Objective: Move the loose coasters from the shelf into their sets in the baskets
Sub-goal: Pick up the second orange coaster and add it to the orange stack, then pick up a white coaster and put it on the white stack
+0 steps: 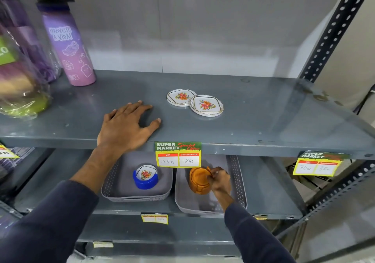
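Two white round coasters with a floral print lie loose on the grey upper shelf, one (pixel 181 97) partly under the other (pixel 206 105). My left hand (pixel 125 127) rests flat on that shelf to their left, fingers spread, holding nothing. On the lower shelf, the left grey basket (pixel 113 183) holds a blue holder (pixel 145 178) with matching floral coasters in it. In the right grey basket (pixel 236 179) stands an orange coaster set (pixel 197 180). My right hand (pixel 219 180) pinches an orange coaster (pixel 209 172) at the top edge of that set.
A purple water bottle (pixel 70 45) and wrapped bottles (pixel 20 76) stand at the upper shelf's left. A price tag (pixel 178 154) hangs from the shelf's front edge above the baskets, another (pixel 317 164) further right. A perforated dark upright (pixel 334 29) frames the right side.
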